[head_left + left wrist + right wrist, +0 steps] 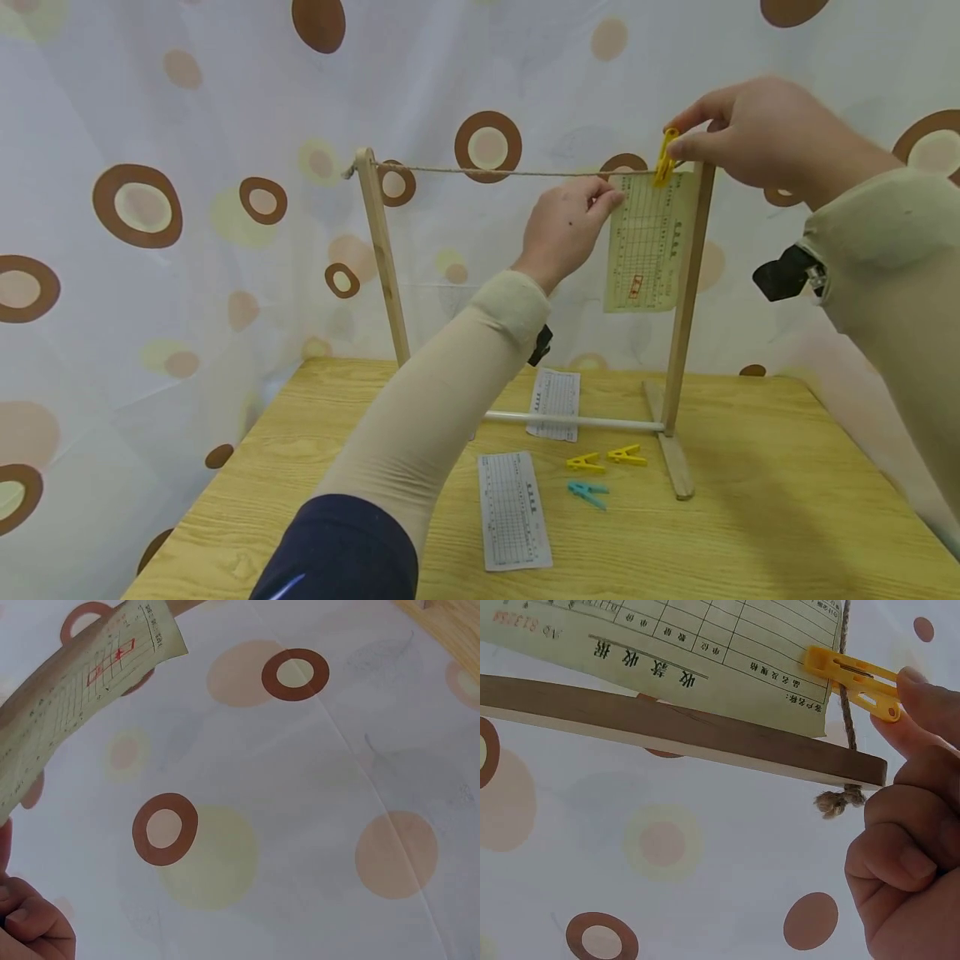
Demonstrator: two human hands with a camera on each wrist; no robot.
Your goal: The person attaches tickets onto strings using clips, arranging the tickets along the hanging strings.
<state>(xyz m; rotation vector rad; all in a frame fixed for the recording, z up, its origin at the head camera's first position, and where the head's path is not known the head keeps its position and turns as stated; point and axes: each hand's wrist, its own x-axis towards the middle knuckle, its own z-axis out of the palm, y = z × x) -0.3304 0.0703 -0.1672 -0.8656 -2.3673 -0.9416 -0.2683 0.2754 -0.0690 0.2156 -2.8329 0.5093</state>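
Note:
A yellowish receipt slip point(647, 250) with a red stamp mark hangs from the rope point(495, 172), beside the right wooden post. My right hand point(780, 137) pinches a yellow clothespin point(855, 677) between thumb and index finger; its jaws sit over the rope and the slip's top edge. At the slip's upper left corner, my left hand point(566, 225) pinches the paper just below the rope. The left wrist view catches the slip's lower end point(120, 664), bent outward, above the curled fingers point(37, 919).
The wooden frame's left post point(384, 258) and right post point(691, 300) stand on the table point(750, 533), joined low by a white rod point(600, 422). Printed slips point(514, 510) lie below, alongside two yellow clothespins point(627, 455) and a teal clothespin point(587, 492). A patterned curtain hangs behind.

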